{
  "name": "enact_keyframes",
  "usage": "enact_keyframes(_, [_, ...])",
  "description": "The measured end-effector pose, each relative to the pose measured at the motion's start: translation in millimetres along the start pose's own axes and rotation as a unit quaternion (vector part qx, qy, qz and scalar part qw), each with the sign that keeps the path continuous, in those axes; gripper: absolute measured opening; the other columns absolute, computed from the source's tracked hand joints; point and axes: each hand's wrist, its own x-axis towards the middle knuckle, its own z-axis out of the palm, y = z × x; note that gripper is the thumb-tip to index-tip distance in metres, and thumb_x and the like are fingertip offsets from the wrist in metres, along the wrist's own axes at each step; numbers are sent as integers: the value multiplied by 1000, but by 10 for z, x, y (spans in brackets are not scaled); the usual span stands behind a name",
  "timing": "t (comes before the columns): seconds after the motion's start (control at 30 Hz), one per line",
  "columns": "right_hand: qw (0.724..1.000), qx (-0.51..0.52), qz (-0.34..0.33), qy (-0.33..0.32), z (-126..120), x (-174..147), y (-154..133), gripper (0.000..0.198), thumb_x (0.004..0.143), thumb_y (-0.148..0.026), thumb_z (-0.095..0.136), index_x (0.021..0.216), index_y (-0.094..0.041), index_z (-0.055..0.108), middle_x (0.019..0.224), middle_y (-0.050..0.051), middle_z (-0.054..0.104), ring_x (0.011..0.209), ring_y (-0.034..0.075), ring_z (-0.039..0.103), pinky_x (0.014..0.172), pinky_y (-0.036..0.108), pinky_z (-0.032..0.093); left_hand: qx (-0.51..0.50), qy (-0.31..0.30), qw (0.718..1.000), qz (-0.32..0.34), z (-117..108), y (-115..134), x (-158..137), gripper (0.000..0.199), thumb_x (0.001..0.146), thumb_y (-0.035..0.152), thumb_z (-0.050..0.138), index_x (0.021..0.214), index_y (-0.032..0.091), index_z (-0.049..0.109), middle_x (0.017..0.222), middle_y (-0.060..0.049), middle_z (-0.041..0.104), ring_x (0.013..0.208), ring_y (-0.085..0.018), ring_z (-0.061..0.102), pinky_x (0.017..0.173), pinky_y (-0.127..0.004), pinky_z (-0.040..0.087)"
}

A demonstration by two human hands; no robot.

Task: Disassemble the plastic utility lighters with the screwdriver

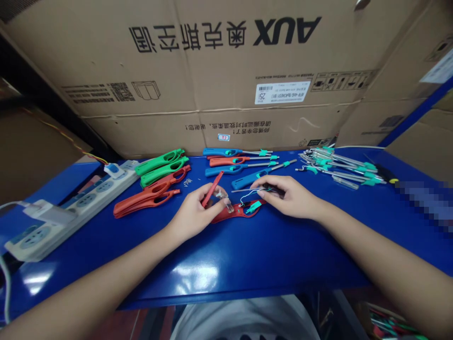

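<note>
My left hand [194, 212] is closed around a red lighter half-shell [214, 187], tilted upward, and a small clear plastic piece [230, 206] sits at its fingertips. Below lies another red half-shell [231, 216] of a long-nosed lighter, open side up, with a green trigger [254, 207] and a thin white wire [249, 192] at its right end. In my right hand [295, 196] is what looks like a screwdriver [274, 189]; its dark handle is partly hidden by the fingers, and its thin shaft points left over the shell.
Blue and red lighters [226, 171] lie at the back. Green and red shells [155, 189] are stacked left, near tiny screws [187, 182]. Metal nozzles with green triggers [343, 165] are piled right. A power strip [85, 203] borders the left; a cardboard box [226, 94] walls the back.
</note>
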Motion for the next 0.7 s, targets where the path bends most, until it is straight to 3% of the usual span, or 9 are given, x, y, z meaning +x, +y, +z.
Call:
enact_keyframes(0.1, [1000,-6,8,10,0,0,-11,25,97,-33,52,107,-18,69,82,3,68,61,11,52,55,24,42,-14,0,1000,-6,-17,28,12,28,85,43,74,94,17,70,94,-5,76,87,-22,72,87,-34,56])
enact_keyframes(0.27, [997,-75,-23,-26,24,-25,-45,25,95,-27,53,116,-21,65,102,5,72,78,16,63,72,29,48,12,-12,1000,-19,20,30,-9,30,84,46,73,94,18,71,86,-3,74,78,-20,68,76,-32,55])
enact_keyframes(0.37, [994,-94,-19,-44,19,-36,-43,28,93,-22,54,120,-22,62,104,5,71,83,17,64,77,31,49,65,-13,998,-14,19,-31,-11,27,86,44,71,93,18,71,80,-1,70,72,-18,64,71,-30,53])
enact_keyframes(0.5, [997,-56,18,-46,-8,-34,-31,23,93,-24,55,116,-21,58,89,2,65,65,12,54,61,26,46,161,47,984,56,-34,-81,12,28,87,42,70,104,19,73,98,-5,68,95,-22,66,92,-36,52])
enact_keyframes(0.6, [999,10,23,-30,-6,-33,-41,15,95,-27,55,108,-22,57,91,3,66,74,14,60,66,27,51,186,103,970,113,-56,-47,16,31,94,39,64,114,18,72,111,-8,64,109,-23,63,103,-39,49])
enact_keyframes(0.7, [998,61,16,-25,23,-37,-74,12,96,-29,56,105,-21,59,92,4,68,81,16,65,72,29,55,167,92,968,164,-36,15,-8,28,95,37,66,116,19,72,114,-9,66,110,-23,64,103,-37,50])
